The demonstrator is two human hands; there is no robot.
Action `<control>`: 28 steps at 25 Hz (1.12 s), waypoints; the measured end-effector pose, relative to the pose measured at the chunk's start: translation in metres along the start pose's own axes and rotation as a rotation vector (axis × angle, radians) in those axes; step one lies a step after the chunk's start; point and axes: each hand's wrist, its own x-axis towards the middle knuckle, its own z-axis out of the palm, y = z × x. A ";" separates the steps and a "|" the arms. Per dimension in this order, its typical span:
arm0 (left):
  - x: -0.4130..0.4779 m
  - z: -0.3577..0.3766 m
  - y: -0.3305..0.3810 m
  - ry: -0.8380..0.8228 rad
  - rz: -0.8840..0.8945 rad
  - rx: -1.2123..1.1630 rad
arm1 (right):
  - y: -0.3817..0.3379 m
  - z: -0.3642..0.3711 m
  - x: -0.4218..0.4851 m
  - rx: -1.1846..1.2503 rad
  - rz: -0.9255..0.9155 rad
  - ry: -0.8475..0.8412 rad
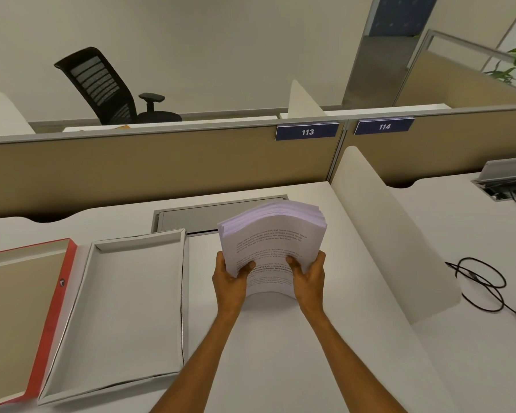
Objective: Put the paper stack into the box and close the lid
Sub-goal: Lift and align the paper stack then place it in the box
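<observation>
A thick stack of printed white paper (273, 234) is held up above the desk, bowed across its width, with its far edge fanned. My left hand (231, 278) grips its near left corner and my right hand (307, 277) grips its near right corner, thumbs on the top sheet. To the left of the stack lies the open white box (183, 293), shallow and with nothing inside. Its red-edged lid (52, 308) lies upturned further left, brown inside, touching the box.
A grey cable hatch (191, 217) sits in the desk behind the box. A white curved divider (399, 242) rises on the right, with black cables (486, 281) beyond it. A tan partition (131, 171) closes off the back of the desk.
</observation>
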 end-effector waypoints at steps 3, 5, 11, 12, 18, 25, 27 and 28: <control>0.003 -0.003 -0.002 -0.025 0.005 -0.004 | 0.001 -0.002 -0.002 -0.010 -0.005 -0.001; 0.006 -0.007 -0.003 -0.049 0.002 0.002 | 0.003 -0.004 -0.002 -0.011 -0.019 0.002; 0.013 -0.013 -0.010 -0.116 -0.036 0.040 | 0.004 -0.005 0.000 -0.018 -0.022 -0.005; 0.014 -0.014 -0.010 -0.124 -0.041 0.046 | 0.003 -0.004 0.000 -0.023 -0.027 -0.005; 0.020 -0.018 -0.009 -0.180 -0.047 0.063 | -0.001 -0.006 0.003 -0.061 -0.062 -0.010; 0.022 -0.019 -0.008 -0.215 -0.042 0.060 | -0.001 -0.006 0.004 -0.087 -0.067 -0.014; 0.022 -0.018 -0.008 -0.205 -0.042 0.057 | 0.001 -0.005 0.003 -0.087 -0.070 -0.008; 0.022 -0.017 -0.008 -0.203 -0.041 0.056 | 0.002 -0.005 0.003 -0.085 -0.070 -0.007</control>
